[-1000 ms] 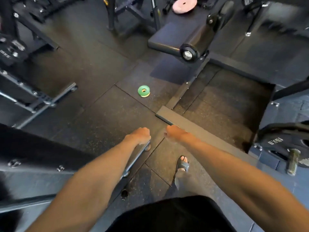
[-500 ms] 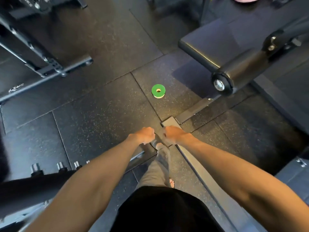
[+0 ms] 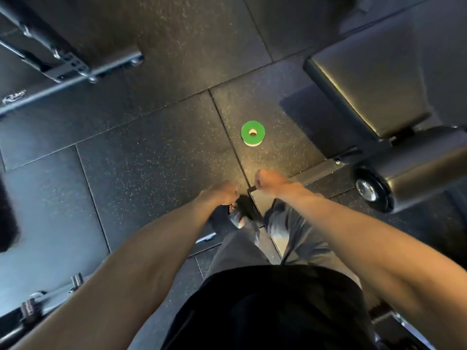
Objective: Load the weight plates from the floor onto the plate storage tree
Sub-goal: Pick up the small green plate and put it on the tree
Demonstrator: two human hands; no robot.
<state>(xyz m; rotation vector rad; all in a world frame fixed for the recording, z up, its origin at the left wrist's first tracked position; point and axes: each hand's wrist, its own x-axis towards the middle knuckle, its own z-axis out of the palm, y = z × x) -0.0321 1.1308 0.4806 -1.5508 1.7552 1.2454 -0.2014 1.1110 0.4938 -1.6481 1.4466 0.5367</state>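
Dark rubber gym floor point(image 3: 151, 160), green plate point(image 3: 260, 134) lying flat just ahead of the hands, left hand point(image 3: 223, 193) and right hand point(image 3: 269, 181) both curled into empty fists

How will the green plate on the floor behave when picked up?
The green plate looks small, so probably light yet stiff. Lying flat, it should not roll. A pale edge beneath hints at a second disc.

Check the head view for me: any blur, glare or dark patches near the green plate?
Head view: green plate sharp in a warm pool of light; left hand and right hand slightly smeared; glare streak on the bench pad; corners dark, lines bent by the wide lens.
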